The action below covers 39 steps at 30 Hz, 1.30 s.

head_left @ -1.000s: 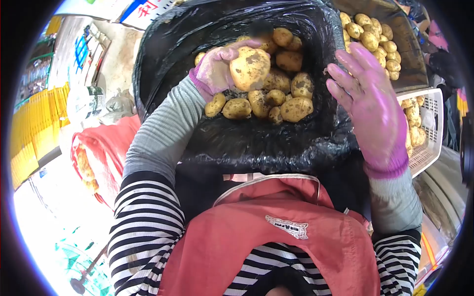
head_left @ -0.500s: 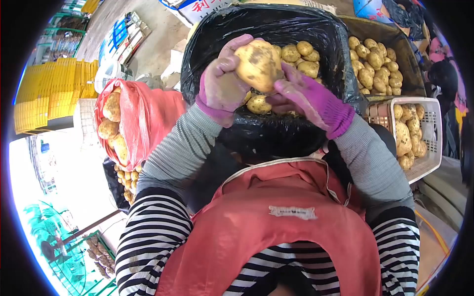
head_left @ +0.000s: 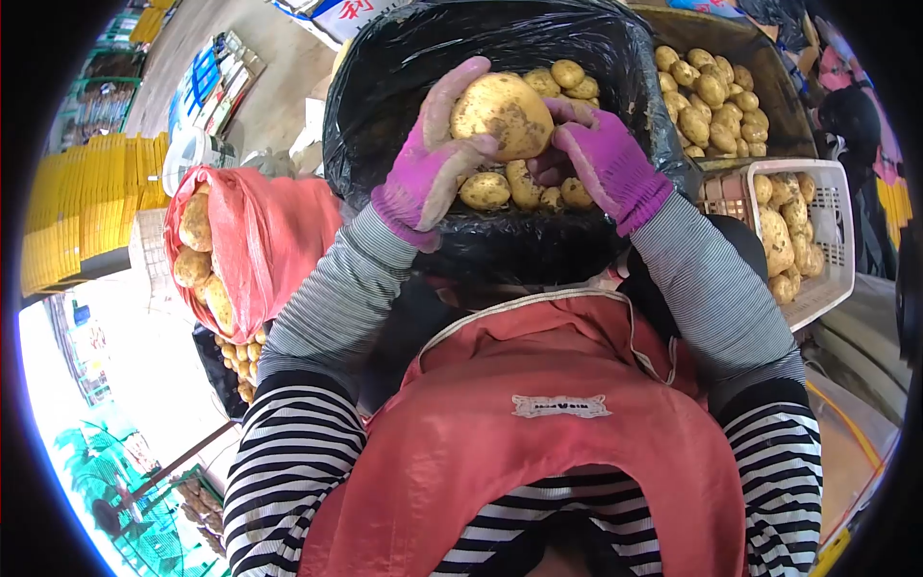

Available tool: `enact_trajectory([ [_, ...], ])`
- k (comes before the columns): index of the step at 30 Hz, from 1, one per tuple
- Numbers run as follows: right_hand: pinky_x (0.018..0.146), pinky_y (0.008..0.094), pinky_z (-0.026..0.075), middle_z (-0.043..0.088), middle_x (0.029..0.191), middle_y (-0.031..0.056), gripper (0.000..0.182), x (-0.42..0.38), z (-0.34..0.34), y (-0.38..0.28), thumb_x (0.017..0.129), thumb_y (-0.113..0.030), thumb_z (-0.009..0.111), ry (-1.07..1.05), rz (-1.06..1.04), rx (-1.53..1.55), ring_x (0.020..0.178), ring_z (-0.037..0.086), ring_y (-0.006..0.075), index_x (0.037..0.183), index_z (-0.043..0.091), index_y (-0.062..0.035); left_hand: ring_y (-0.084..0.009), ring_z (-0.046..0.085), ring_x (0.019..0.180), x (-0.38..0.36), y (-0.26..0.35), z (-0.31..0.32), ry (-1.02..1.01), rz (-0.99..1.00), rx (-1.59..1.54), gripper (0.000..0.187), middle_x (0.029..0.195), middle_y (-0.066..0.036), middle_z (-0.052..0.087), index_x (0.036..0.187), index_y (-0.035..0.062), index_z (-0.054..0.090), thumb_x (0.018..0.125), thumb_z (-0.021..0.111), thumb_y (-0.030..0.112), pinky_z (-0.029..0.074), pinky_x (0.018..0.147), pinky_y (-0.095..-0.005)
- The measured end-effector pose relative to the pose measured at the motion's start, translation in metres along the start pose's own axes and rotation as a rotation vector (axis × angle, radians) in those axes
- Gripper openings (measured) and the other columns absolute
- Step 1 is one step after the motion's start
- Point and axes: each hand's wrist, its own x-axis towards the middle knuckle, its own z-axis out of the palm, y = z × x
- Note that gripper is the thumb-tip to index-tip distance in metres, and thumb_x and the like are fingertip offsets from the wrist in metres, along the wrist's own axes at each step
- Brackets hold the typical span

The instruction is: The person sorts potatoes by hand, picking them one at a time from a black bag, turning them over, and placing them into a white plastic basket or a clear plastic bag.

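A large, dirt-smeared potato (head_left: 502,113) is held up over a bin lined with black plastic (head_left: 394,72). My left hand (head_left: 430,159), in a purple glove with a muddy palm, cups it from the left, thumb across its lower side. From the right, my right hand (head_left: 612,162), gloved alike, pinches the potato's edge; some of its fingertips are hidden behind or under it. Below and behind the hands, smaller potatoes (head_left: 486,190) lie in the bin.
At the left stands a red mesh sack (head_left: 284,236) of large potatoes. To the right are a dark crate (head_left: 793,120) and a white plastic basket (head_left: 838,240), both holding potatoes. Yellow stacked crates (head_left: 91,207) and a white bucket (head_left: 197,154) are further left.
The potato has been turned in my hands, showing a cleaner upper face. My left hand has rolled so its purple back shows more. The whole view has shifted slightly.
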Motion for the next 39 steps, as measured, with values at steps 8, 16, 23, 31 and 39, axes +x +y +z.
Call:
enact_trajectory([
  [8, 0.081, 0.0277, 0.054, 0.061, 0.113, 0.0116, 0.045, -0.004, 0.005, -0.006, 0.097, -0.016, 0.046, 0.007, -0.018, -0.024, 0.095, 0.064, 0.0153, 0.139, 0.042, 0.0004, -0.0232, 0.051, 0.122, 0.006, -0.002, 0.001, 0.030, -0.135, -0.076, 0.071, 0.136, -0.013, 0.045, 0.148, 0.0060, 0.028, 0.084, 0.057, 0.013, 0.046, 0.098, -0.0330],
  [16, 0.090, 0.0366, 0.052, 0.051, 0.129, 0.0179, 0.052, -0.015, -0.004, -0.038, 0.096, -0.028, 0.052, -0.031, -0.070, 0.390, 0.112, 0.057, 0.0244, 0.140, 0.038, -0.0038, -0.0237, 0.057, 0.117, 0.039, 0.002, 0.009, 0.041, -0.001, -0.298, 0.055, 0.131, -0.014, 0.056, 0.138, -0.0007, 0.044, 0.093, 0.054, 0.029, 0.047, 0.099, -0.0333],
  [23, 0.097, 0.0420, 0.048, 0.047, 0.134, 0.0179, 0.054, -0.017, -0.107, -0.024, 0.097, -0.027, 0.049, -0.210, -0.374, 0.585, 0.117, 0.054, 0.0274, 0.143, 0.033, -0.0028, -0.0174, 0.054, 0.119, 0.099, -0.033, -0.007, -0.123, -0.171, 0.264, 0.051, 0.131, -0.011, 0.057, 0.140, 0.0019, 0.044, 0.097, 0.053, 0.027, 0.041, 0.102, -0.0280],
  [31, 0.112, 0.0452, 0.034, 0.024, 0.153, 0.0247, 0.063, -0.048, -0.169, -0.033, 0.101, -0.027, 0.038, 0.111, -0.353, 0.800, 0.140, 0.032, 0.0331, 0.148, 0.014, 0.0093, -0.0326, 0.052, 0.126, 0.112, -0.235, -0.108, -0.719, -0.729, 1.132, 0.054, 0.136, -0.020, 0.054, 0.138, 0.0035, 0.048, 0.091, 0.054, 0.028, 0.042, 0.105, -0.0351],
  [39, 0.111, 0.0399, 0.036, 0.026, 0.152, 0.0246, 0.061, -0.023, -0.100, -0.066, 0.103, -0.030, 0.034, 0.166, -0.166, 0.671, 0.138, 0.036, 0.0298, 0.148, 0.017, 0.0078, -0.0368, 0.058, 0.117, 0.039, -0.330, -0.108, -0.636, -0.791, 1.341, 0.084, 0.126, -0.024, 0.057, 0.148, 0.0089, 0.030, 0.077, 0.072, 0.024, 0.047, 0.099, -0.0472],
])
